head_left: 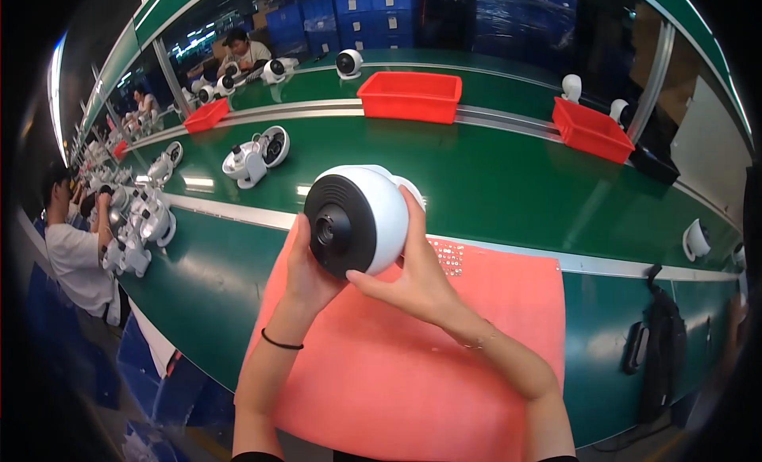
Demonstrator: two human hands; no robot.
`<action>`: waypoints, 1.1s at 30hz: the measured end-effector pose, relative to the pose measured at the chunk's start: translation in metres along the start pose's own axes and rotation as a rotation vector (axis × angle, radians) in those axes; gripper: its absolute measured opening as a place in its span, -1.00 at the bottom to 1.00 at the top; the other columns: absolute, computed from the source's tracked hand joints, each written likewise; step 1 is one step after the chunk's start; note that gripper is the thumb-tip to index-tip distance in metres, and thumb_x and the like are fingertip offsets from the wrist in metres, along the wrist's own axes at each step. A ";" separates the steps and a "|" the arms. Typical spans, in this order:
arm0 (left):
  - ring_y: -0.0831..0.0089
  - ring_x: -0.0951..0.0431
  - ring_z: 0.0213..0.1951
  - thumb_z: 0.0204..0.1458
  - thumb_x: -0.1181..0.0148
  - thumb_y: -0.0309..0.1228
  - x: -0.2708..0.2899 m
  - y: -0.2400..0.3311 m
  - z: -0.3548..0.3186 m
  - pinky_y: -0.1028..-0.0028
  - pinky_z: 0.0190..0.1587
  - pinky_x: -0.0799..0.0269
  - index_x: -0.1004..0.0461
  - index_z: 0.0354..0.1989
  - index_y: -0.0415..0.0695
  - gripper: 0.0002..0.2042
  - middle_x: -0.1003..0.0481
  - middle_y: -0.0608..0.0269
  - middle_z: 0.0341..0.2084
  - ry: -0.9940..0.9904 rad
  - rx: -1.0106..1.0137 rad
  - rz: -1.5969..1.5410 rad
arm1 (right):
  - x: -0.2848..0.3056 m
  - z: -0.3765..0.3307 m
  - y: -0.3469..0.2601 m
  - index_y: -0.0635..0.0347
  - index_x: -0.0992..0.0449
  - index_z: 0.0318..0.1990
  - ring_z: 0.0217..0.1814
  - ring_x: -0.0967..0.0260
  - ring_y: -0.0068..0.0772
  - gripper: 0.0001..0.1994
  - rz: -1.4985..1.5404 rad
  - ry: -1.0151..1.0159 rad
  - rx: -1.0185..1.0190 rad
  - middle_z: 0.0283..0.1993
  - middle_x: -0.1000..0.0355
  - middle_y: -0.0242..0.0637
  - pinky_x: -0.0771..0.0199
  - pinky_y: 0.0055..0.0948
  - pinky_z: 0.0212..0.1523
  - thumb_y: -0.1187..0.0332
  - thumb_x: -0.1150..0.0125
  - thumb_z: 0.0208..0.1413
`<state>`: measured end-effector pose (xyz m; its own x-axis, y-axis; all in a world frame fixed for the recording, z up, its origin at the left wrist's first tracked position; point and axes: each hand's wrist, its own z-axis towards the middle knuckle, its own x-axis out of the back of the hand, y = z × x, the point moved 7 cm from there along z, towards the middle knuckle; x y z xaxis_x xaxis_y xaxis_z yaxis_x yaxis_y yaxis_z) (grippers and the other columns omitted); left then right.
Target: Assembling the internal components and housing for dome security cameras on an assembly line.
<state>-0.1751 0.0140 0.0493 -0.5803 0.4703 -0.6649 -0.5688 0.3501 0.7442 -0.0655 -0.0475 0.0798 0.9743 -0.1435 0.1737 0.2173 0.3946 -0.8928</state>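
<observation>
A round white camera [386, 216] with a black ribbed front and a lens in its middle is held up between my two hands. My left hand [308, 267] grips it from the lower left, partly hidden behind the black front. On the other side, my right hand [417, 267] wraps its white shell, thumb near the lower rim of the black face and fingers reaching up the side. Below lies a pink foam mat [413, 367] on the green bench. Small round metallic pieces [449, 258] sit in rows near the mat's far edge.
Past the bench runs a green conveyor belt [492, 172] carrying an opened white camera [252, 162]. Red bins [410, 97] stand along its far rail. White camera parts [143, 224] crowd the left, beside a person [79, 248]. A black strap-like item [663, 343] lies at right.
</observation>
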 end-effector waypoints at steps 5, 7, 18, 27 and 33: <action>0.25 -0.25 0.10 0.00 0.15 0.17 0.023 -0.015 0.028 0.19 0.11 -0.21 -0.14 0.14 -0.05 -0.36 -0.22 0.18 0.08 0.240 -0.071 0.014 | 0.002 0.005 0.009 0.25 0.38 0.25 0.27 0.01 -0.04 0.07 -0.137 0.137 0.084 0.26 0.17 0.09 -0.16 -0.22 0.18 0.22 -0.37 -0.30; 0.25 -0.25 0.10 -0.01 0.15 0.19 0.019 -0.020 0.034 0.19 0.11 -0.21 -0.14 0.14 -0.01 -0.35 -0.22 0.19 0.08 0.230 -0.114 0.067 | 0.008 0.009 0.016 0.26 0.28 0.25 0.21 -0.10 -0.03 0.03 -0.121 0.175 0.038 0.21 0.05 0.11 -0.28 -0.25 0.09 0.22 -0.36 -0.31; 0.19 -0.37 -0.03 -0.02 0.02 0.06 -0.018 -0.053 0.098 0.24 -0.05 -0.42 -0.18 0.08 -0.15 -0.39 -0.27 0.03 -0.01 0.112 0.183 0.293 | 0.074 0.031 0.097 0.21 0.11 0.20 0.03 -0.28 -0.17 -0.15 0.463 0.331 -0.171 0.07 -0.15 -0.08 -0.41 -0.29 -0.06 0.16 -0.31 -0.19; 0.17 -0.33 0.01 -0.01 -0.03 -0.19 -0.023 -0.088 0.113 0.32 0.01 -0.34 -0.06 0.12 -0.32 -0.41 -0.18 -0.16 0.01 0.013 0.315 0.186 | 0.110 0.015 0.149 0.26 -0.08 0.12 -0.01 -0.29 -0.04 -0.32 1.137 0.500 -0.489 0.04 -0.14 0.02 -0.52 -0.26 -0.13 0.03 -0.15 -0.07; 0.18 -0.27 0.07 -0.01 -0.02 -0.24 -0.021 -0.095 0.111 0.32 0.08 -0.26 -0.09 0.11 -0.30 -0.45 -0.17 -0.14 0.04 0.009 0.299 0.164 | 0.115 0.019 0.152 0.21 -0.12 0.11 0.03 -0.27 -0.09 -0.37 1.104 0.452 -0.474 0.03 -0.16 0.01 -0.51 -0.26 -0.13 0.06 -0.16 -0.06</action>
<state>-0.0439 0.0612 -0.0007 -0.6557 0.5331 -0.5347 -0.2724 0.4934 0.8260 0.0802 0.0133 -0.0278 0.4964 -0.2791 -0.8220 -0.8216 0.1547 -0.5487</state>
